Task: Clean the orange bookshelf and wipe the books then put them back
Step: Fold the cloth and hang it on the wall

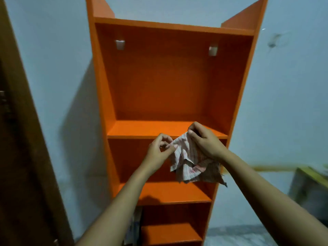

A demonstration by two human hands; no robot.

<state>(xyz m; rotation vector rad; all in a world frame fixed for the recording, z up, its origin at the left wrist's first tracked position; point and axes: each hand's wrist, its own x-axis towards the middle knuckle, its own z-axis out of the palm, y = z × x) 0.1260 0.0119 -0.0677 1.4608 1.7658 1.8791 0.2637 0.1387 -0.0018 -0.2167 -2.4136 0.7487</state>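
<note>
Facing a tall orange laminated-board bookshelf [159, 77], upright against a pale blue painted wall [284, 86]. Fills the centre of the head view from top edge to bottom edge. Large top compartment bare, with two small pale rectangular cut-outs [120, 44] high in the back panel, one left, one right. Below it, an upper shelf board [142, 129], then a second compartment and a second shelf board [168, 192], both bare where visible. Lower down, a vertical divider splitting the case into a narrow left bay and a wider right bay with a further orange board.

Held in front of the second compartment: a crumpled pale cloth with thin pinkish stripes [188, 160]. Hangs loose below both hands, ragged lower edge level with the second shelf board. Contact with the shelf front not determinable.

Left hand [158, 151]: fingers [174, 146] curled, thumb and forefinger pinching the cloth's left edge. Right hand [205, 141]: fingers [190, 133] clenched over the cloth's upper corner, gripping it, knuckles in line with the front lip of the upper shelf board. Both forearms bare, reaching in from the bottom of the view.

In the narrow left bay, partly hidden behind the left forearm: blurred pale upright items [135, 222], too indistinct to identify as books.

At far left, a dark brown wooden door panel [17, 148]. At lower right, a blurred dark box-like object with a yellow edge [310, 189], near the grey patterned floor [239, 235]; contact not determinable.
</note>
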